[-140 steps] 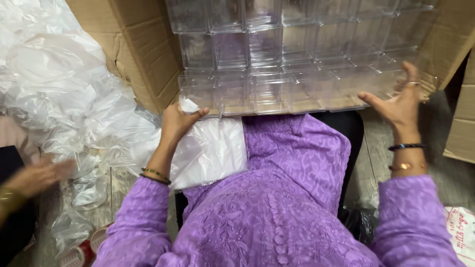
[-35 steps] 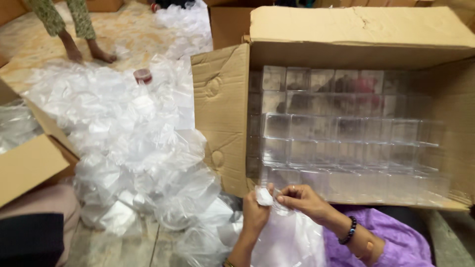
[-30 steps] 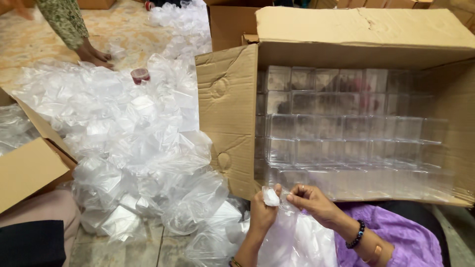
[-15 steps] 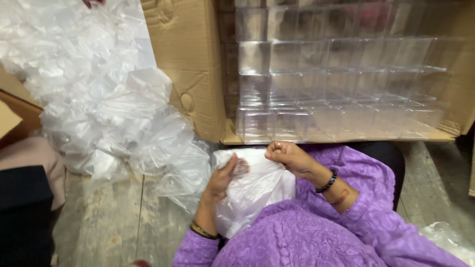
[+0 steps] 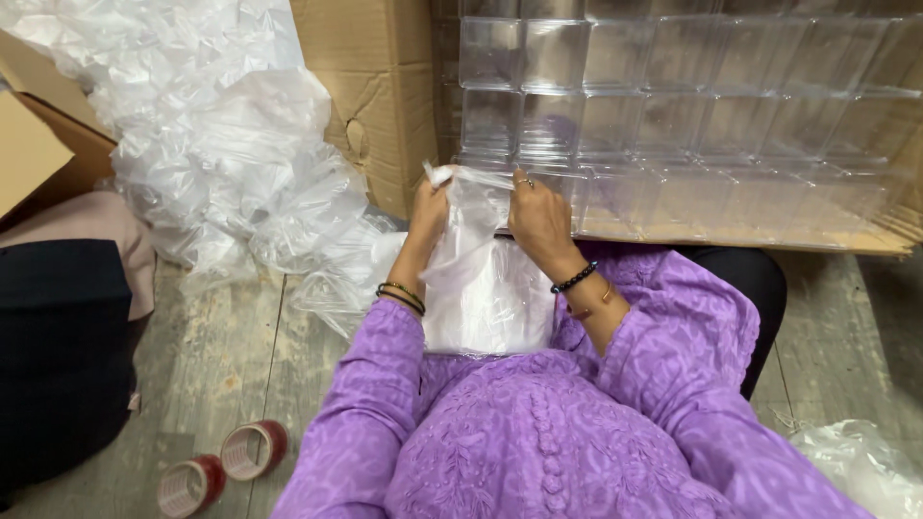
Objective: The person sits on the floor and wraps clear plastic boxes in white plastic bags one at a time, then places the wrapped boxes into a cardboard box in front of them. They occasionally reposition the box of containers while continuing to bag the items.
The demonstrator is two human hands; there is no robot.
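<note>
At the centre of the frame both hands pinch the gathered neck of a clear plastic bag [image 5: 486,288] that rests on the person's lap. The left hand [image 5: 430,207] has a tight grip on the bunched top of the film, and the right hand [image 5: 538,216] is closed on the same neck just beside it, fingers curled around the plastic. The bag's white, bulging body hangs below the hands, against the purple sleeve [image 5: 370,384].

The film looks thin and slippery, so the neck could slide out of either grip and fall open. Hard pulling in opposite directions could stretch or tear it.

Just above the hands, a cardboard box [image 5: 385,106] lying on its side holds stacked clear plastic containers [image 5: 673,115]; a raised elbow or knuckle could knock the bottom row loose. A heap of loose plastic bags [image 5: 212,135] fills the upper left, near enough to snag. Two tape rolls [image 5: 226,466] lie on the floor at the lower left, well apart.
</note>
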